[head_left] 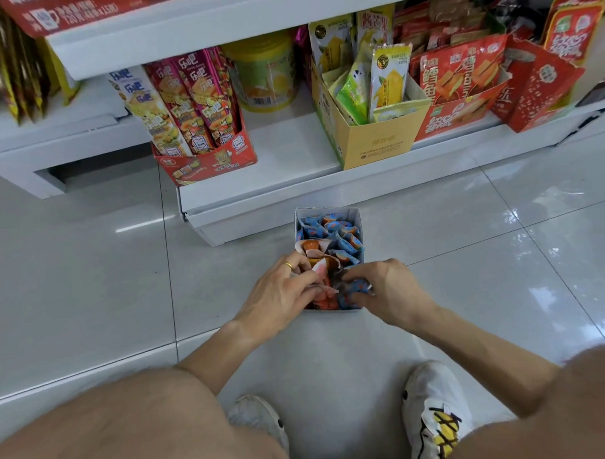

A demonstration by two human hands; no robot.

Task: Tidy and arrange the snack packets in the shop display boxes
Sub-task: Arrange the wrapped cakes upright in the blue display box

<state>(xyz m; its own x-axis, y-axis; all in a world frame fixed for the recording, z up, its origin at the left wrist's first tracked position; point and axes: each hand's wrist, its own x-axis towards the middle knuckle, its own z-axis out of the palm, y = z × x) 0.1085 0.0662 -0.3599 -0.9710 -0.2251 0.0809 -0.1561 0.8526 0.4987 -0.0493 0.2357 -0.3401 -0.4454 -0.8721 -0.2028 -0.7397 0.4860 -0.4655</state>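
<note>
A small white cardboard display box [328,213] sits on the glossy tiled floor [466,258], its long axis running away from the crouching person toward the white shop shelf [284,154]. Small crinkly blue foil snack packets [332,233] fill its far half, orange ones [315,249] the near left. They look light, soft and slippery, best pinched by their sealed edges. The left hand [279,292] pinches orange packets; the right hand [382,288] appears curled around a blue one.

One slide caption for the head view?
Both hands, left and right, sort snack packets in a floor display box.
</note>
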